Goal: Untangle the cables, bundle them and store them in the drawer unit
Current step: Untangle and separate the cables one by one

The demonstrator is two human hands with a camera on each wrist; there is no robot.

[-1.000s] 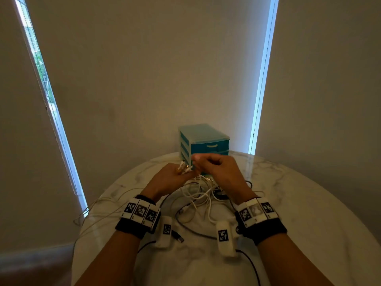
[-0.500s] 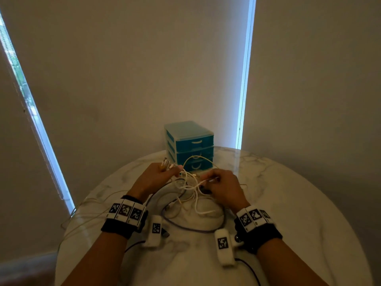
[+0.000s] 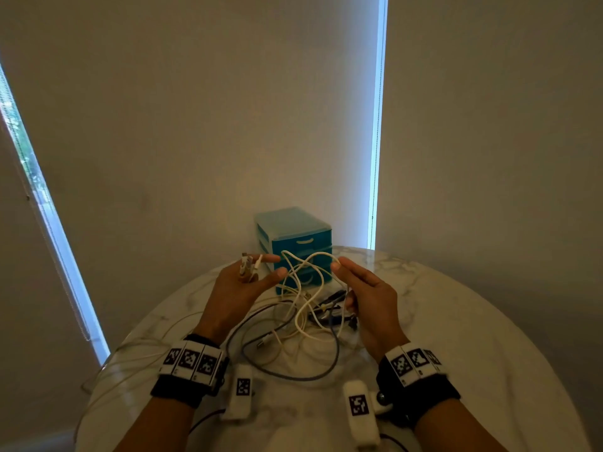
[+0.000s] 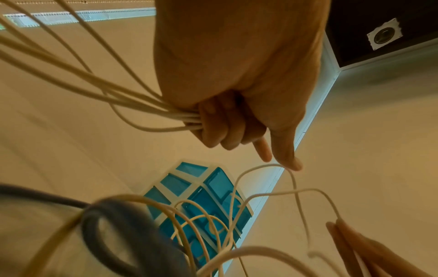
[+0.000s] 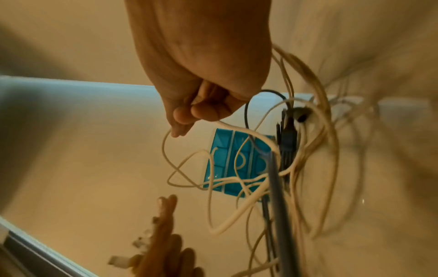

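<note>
Left hand (image 3: pixel 239 288) grips several white cable ends | right hand (image 3: pixel 365 290) pinches a white cable loop (image 3: pixel 306 259) | teal drawer unit (image 3: pixel 295 238) at 12 o'clock on marble table (image 3: pixel 473 337)

From the right wrist camera I see my right hand (image 5: pixel 201 84) filling the top, thumb and fingers curled and pinching a white cable (image 5: pixel 166 148) that loops down and away below them. Beyond the loop sits the blue drawer unit (image 5: pixel 237 165), its three drawer fronts showing, cable strands crossing in front of it. To the right, a tangle of cream cables (image 5: pixel 315 150) hangs blurred, with a thick grey cable (image 5: pixel 279 206) running down through it and a dark plug above. At the bottom, my left hand (image 5: pixel 166 243) comes into frame with connector ends poking out beside it.
</note>
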